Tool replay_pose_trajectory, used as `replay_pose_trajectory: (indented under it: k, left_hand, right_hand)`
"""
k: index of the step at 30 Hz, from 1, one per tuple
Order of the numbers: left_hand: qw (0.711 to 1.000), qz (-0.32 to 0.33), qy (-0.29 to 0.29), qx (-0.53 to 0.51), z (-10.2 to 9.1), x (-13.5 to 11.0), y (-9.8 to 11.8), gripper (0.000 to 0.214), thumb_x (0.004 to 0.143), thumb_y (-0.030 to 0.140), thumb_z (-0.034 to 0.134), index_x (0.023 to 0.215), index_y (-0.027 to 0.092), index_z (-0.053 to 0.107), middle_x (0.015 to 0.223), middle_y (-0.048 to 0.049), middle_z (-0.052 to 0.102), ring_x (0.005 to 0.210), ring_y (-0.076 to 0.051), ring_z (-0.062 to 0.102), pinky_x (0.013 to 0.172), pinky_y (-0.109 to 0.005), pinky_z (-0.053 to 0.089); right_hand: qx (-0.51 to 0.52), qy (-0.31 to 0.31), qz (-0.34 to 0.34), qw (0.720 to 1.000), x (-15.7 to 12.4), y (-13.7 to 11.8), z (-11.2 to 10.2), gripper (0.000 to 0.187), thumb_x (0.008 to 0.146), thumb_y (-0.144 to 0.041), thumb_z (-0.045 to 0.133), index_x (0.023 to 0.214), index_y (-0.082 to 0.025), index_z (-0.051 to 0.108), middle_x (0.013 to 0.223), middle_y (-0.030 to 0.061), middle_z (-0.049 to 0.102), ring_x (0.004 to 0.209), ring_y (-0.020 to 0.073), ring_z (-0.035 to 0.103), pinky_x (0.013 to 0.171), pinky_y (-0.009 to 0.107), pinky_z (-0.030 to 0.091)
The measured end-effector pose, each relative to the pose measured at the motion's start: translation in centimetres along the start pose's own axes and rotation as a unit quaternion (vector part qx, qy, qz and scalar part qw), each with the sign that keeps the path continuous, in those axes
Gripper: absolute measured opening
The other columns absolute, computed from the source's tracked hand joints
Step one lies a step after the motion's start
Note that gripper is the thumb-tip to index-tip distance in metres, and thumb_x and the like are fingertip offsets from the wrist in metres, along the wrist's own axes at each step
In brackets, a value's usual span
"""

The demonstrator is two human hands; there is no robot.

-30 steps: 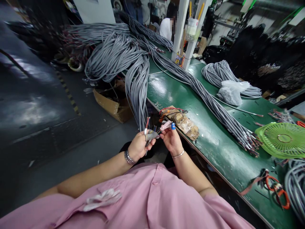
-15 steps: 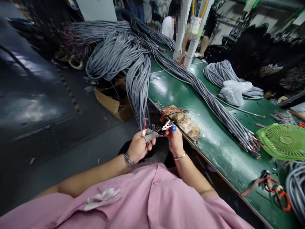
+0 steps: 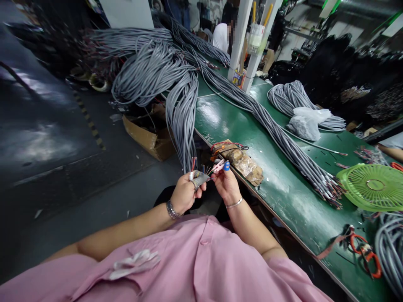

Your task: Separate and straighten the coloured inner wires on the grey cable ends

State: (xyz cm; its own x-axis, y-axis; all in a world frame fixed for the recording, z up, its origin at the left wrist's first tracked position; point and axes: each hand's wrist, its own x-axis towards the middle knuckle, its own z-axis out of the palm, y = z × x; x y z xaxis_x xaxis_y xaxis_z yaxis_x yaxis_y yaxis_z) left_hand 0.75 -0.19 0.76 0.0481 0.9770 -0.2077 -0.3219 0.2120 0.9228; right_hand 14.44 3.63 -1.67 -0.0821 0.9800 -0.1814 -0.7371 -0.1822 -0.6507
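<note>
My left hand (image 3: 184,193) is closed around the end of a grey cable (image 3: 200,180). Thin coloured wires (image 3: 206,170) fan out of that end towards my right hand, and a tuft of red and blue wires (image 3: 194,162) sticks up above my left fingers. In my right hand (image 3: 228,186), a pale pink clip (image 3: 218,166) is pinched close to the wire tips. A blue cover (image 3: 226,165) sits on one right fingertip. Whether the clip's jaws grip a wire is too small to tell.
Beyond my hands, a wooden block (image 3: 245,165) lies at the edge of the green table (image 3: 214,109). Grey cable bundles (image 3: 267,117) run along it. A green fan (image 3: 374,184) and orange-handled scissors (image 3: 367,256) are at right. A cardboard box (image 3: 147,140) stands on the floor.
My right hand has moved slightly left with the clip, nearer the fanned wires, and the clip has turned. My left hand keeps its hold on the cable, almost unmoved.
</note>
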Motion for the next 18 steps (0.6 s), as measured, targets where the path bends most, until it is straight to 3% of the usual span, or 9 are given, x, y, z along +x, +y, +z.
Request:
replay_pose_trajectory:
  k: [10, 14, 18]
  left_hand:
    - [1.000, -0.001, 0.009, 0.007, -0.2, -0.4, 0.5, 0.019, 0.071, 0.028, 0.068, 0.069, 0.015, 0.055, 0.052, 0.0024, 0.060, 0.031, -0.005, 0.043, 0.030, -0.016, 0.021]
    - [1.000, -0.004, 0.009, 0.023, -0.5, -0.9, 0.5, 0.017, 0.072, 0.028, 0.068, 0.069, 0.016, 0.056, 0.052, 0.0024, 0.060, 0.031, -0.005, 0.042, 0.030, -0.017, 0.022]
    - [0.999, 0.008, 0.000, 0.044, -0.9, -1.2, 0.1, 0.017, 0.072, 0.026, 0.067, 0.066, 0.016, 0.055, 0.052, 0.0022, 0.060, 0.032, -0.005, 0.043, 0.032, -0.017, 0.025]
  right_hand:
    - [0.018, -0.015, 0.056, 0.998, -0.9, -0.4, -0.4, 0.045, 0.078, -0.063, 0.058, 0.087, -0.019, 0.066, 0.081, 0.0022, 0.065, 0.065, 0.0103, 0.056, 0.060, 0.022, 0.049]
    - [-0.053, -0.035, 0.116, 0.991, -1.3, -1.1, -1.3, 0.048, 0.076, -0.063, 0.061, 0.088, -0.017, 0.066, 0.082, 0.0034, 0.065, 0.063, 0.0099, 0.056, 0.060, 0.023, 0.050]
    - [-0.152, -0.104, 0.158, 0.970, -2.1, -2.1, -1.9, 0.049, 0.071, -0.060, 0.068, 0.090, -0.015, 0.066, 0.083, 0.0048, 0.066, 0.065, 0.0110, 0.058, 0.061, 0.026, 0.053]
